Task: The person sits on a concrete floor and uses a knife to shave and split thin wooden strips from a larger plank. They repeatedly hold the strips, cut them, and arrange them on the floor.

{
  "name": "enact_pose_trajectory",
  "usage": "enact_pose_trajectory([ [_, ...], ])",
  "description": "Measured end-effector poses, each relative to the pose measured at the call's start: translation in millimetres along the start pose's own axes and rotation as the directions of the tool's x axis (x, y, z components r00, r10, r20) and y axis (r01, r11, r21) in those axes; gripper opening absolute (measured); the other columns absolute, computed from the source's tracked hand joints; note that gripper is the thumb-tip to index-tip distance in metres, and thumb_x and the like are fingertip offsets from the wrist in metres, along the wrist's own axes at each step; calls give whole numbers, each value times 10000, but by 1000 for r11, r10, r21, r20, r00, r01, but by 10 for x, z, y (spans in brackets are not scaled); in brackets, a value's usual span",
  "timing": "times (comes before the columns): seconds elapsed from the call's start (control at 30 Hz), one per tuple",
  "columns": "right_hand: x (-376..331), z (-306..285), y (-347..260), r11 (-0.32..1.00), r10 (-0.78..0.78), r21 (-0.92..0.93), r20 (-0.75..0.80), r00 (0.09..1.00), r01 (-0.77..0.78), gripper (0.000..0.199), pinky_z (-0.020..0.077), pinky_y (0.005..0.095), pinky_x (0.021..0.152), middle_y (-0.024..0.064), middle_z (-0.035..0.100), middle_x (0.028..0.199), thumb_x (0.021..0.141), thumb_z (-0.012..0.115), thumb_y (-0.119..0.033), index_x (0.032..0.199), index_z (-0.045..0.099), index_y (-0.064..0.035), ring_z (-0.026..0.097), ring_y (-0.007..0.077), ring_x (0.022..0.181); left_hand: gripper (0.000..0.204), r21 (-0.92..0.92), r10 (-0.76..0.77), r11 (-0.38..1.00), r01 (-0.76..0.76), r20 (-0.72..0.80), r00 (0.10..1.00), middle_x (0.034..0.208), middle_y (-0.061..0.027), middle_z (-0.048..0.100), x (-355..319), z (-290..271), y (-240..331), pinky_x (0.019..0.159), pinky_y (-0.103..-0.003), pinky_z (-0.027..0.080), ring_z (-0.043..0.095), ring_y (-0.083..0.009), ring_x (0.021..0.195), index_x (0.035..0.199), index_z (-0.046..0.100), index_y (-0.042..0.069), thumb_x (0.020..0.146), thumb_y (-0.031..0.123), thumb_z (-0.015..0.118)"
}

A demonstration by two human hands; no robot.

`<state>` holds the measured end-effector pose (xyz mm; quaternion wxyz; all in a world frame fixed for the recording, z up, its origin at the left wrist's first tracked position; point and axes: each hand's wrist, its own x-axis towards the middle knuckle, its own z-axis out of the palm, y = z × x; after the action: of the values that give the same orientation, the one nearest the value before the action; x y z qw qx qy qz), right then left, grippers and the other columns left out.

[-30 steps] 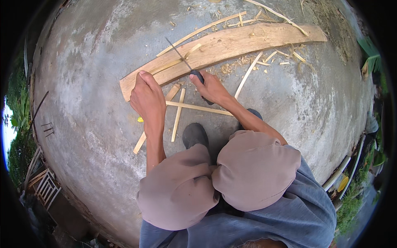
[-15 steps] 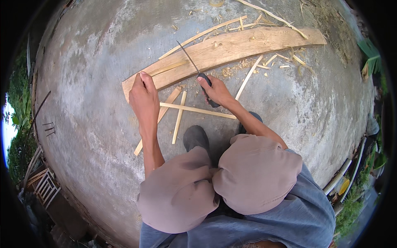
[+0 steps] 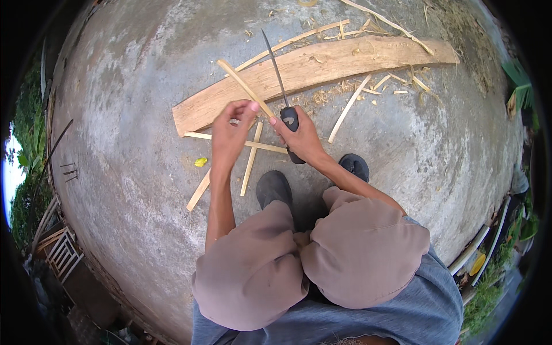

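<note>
A black-handled knife point(image 3: 291, 122) is gripped in my right hand point(image 3: 305, 137), its thin dark blade pointing up and away. The same hand's thumb pinches the near end of a pale wooden strip point(image 3: 241, 84), which slants up to the left over the board. Loosely bent, the fingers of my left hand point(image 3: 231, 133) are apart, one fingertip at the strip's edge. Beyond both hands a long, curved wooden board point(image 3: 310, 66) lies on the concrete. Below my hands, several cut strips point(image 3: 250, 161) lie crossed, partly hidden by my left hand.
Curled shavings point(image 3: 328, 95) and short offcuts litter the board's near side. Another long strip point(image 3: 293, 40) and a thin stick point(image 3: 391, 24) lie along its far edge. My feet point(image 3: 273, 190) are close to the crossed strips. A small yellow piece point(image 3: 200, 162) rests left of my forearm.
The strip has come up off the board and now tilts between my hands. My left hand has moved right toward the knife, its fingers loosened. The knife blade stands more upright.
</note>
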<state>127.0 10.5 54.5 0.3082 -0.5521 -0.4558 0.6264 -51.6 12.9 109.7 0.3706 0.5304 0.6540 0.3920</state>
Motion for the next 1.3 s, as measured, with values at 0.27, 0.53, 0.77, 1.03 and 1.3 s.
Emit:
enact_pose_trajectory([
  [0.27, -34, -285, 22, 914, -351, -257, -105, 931, 315, 359, 568, 415, 740, 162, 749, 881, 940, 740, -283, 1103, 605, 7, 745, 330, 764, 237, -631, -360, 692, 351, 120, 925, 796, -45, 619, -167, 324, -149, 558, -252, 445, 548, -87, 641, 1063, 633, 30, 1104, 228, 510],
  [0.53, 242, -699, -313, 636, -388, -690, 102, 916, 346, 314, 508, 462, 621, 156, 670, 686, 833, 777, -344, 940, 690, -61, 664, 387, 654, 278, -342, -366, 835, 432, 242, 899, 684, 51, 476, -333, 360, 287, 523, -227, 304, 394, -36, 587, 1026, 659, 23, 1088, 272, 552],
  [0.77, 391, -954, -283, 475, -434, -808, 130, 892, 348, 296, 555, 475, 647, 146, 722, 740, 799, 796, -347, 977, 722, -122, 716, 375, 721, 310, -214, -285, 918, 334, 228, 931, 685, 39, 468, -429, 387, 287, 570, -254, 321, 412, -56, 626, 973, 651, 0, 1081, 278, 563],
  [1.03, 589, -1351, -167, 400, -305, -906, 10, 952, 137, 319, 575, 478, 703, 173, 740, 790, 833, 748, -340, 1075, 767, -133, 725, 388, 760, 307, -246, -383, 855, 457, 298, 875, 666, 67, 450, -665, 252, 248, 444, -213, 228, 330, -8, 513, 985, 639, 35, 1085, 317, 571],
  [1.3, 560, -1476, -462, 731, -85, -682, -85, 993, 5, 502, 551, 447, 783, 229, 717, 853, 856, 749, -388, 1080, 672, 54, 721, 330, 821, 463, 1, -445, 891, 454, 199, 873, 801, -11, 600, -776, -202, -660, 592, -252, 424, 509, -72, 680, 1412, 588, -16, 1049, 270, 602],
])
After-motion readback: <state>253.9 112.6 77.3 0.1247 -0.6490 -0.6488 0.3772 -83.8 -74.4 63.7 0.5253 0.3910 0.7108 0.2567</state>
